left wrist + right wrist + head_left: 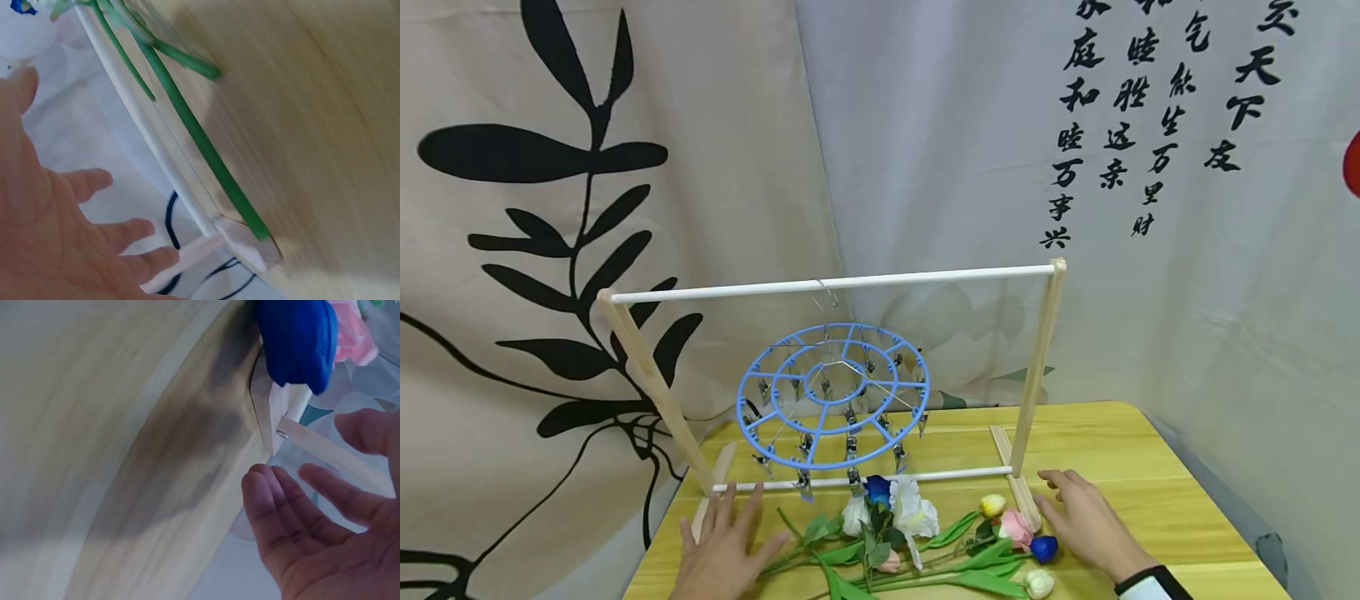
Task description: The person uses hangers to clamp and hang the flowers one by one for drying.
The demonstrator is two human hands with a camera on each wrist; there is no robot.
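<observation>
My left hand [724,546] is held with spread fingers near the left foot of a wooden rack [651,367], just left of the stems of some artificial flowers. On the other side my right hand [1093,523] hovers beside the rack's right foot [1017,483], fingers slightly bent and nothing in them. Between the hands lie the flowers: a white bloom [913,512], a blue rose [877,490], a pink flower [1015,529], a blue tulip [1043,548] and several others. A round blue clip hanger [833,402] hangs by its hook from the rack's white top bar [925,277], metal clips dangling.
The rack stands on a yellow wood-grain table [1142,467], with a white lower bar [947,476] behind the flowers. Behind it hangs a pale curtain [925,150] with printed black leaves and characters. In the left wrist view, a green stem [200,140] crosses the table.
</observation>
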